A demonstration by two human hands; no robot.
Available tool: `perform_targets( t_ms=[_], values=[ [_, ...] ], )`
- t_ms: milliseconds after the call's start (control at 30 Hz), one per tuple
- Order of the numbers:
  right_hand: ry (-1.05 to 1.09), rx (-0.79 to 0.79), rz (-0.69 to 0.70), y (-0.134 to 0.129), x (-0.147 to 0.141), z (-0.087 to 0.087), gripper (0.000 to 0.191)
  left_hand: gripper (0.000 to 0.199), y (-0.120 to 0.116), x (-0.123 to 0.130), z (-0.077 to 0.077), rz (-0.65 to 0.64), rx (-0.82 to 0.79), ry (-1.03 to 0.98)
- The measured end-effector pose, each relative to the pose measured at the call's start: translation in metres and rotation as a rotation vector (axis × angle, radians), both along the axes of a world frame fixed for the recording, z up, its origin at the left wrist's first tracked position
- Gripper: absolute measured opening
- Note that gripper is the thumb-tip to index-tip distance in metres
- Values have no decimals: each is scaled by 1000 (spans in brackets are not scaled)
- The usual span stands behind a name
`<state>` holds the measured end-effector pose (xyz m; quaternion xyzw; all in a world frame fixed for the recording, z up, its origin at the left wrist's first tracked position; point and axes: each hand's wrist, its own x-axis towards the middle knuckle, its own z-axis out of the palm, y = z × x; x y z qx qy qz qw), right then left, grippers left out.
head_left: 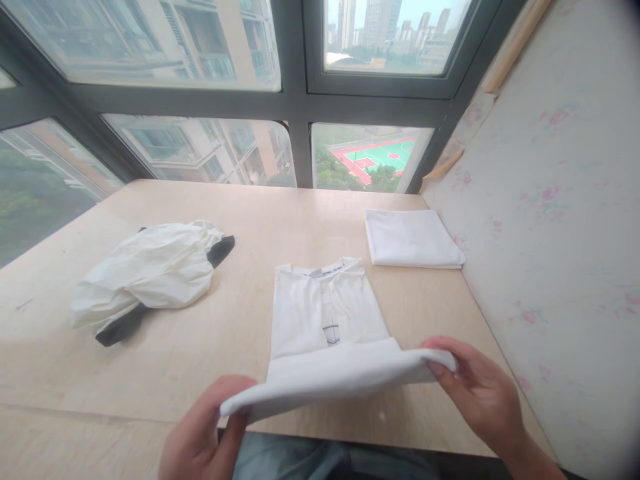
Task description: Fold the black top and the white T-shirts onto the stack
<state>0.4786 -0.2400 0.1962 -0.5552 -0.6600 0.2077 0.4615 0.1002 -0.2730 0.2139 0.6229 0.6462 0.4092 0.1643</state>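
Observation:
A white T-shirt (305,313) lies in front of me with its collar toward the window and its sides tucked in. Part of a dark line print shows on its chest. Its near end is lifted off the surface and folded over. My left hand (210,427) pinches the left corner of that raised end, thumb below and fingers above. The right corner is gripped by my right hand (475,383) in the same way. Between the hands the raised edge sags slightly.
A folded white cloth (413,239) lies at the back right by the flowered wall (555,220). To the left is a crumpled white garment (160,267) with dark parts. The pale wooden surface (240,207) runs back to the grey window frame (300,100).

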Motion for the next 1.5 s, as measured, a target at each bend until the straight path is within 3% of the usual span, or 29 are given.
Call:
perform_targets(
  t_ms=[133, 267, 333, 433, 667, 800, 900, 1000, 1167, 1333, 1433, 1500],
  values=[
    [83, -68, -58, 86, -19, 2, 32, 29, 80, 9, 0, 62, 18, -113],
    [68, -167, -14, 173, -39, -24, 37, 34, 165, 11, -30, 49, -150, -269],
    [27, -200, -10, 201, -46, -38, 37, 34, 191, 10, -46, 54, -164, -262],
    [-18, -230, 11, 221, -50, -55, 38, 33, 208, 7, -64, 50, -164, -245],
    [-46, -221, 5, 236, -52, -74, 41, 34, 222, -4, -84, 89, -179, -148],
    [-169, -61, -16, 230, -60, -79, 47, 43, 225, 5, -85, 144, -120, -26],
    [-359, 35, 48, 210, -72, -86, 45, 48, 210, 27, -86, 12, 1, 279],
    [-580, -7, 162, 190, -83, -94, 45, 53, 193, 51, -95, -183, -5, 587],
    [-703, -133, 193, 185, -88, -107, 52, 59, 185, 63, -109, -217, -103, 716],
    [-293, -185, 131, 170, -70, -107, 54, 56, 165, 40, -95, -64, -142, 551],
    [95, -430, -4, 148, -51, -96, 64, 63, 146, 16, -84, 100, -333, 159],
    [294, -631, -28, 137, -41, -86, 68, 68, 138, 5, -76, 139, -502, -177]
  ],
)
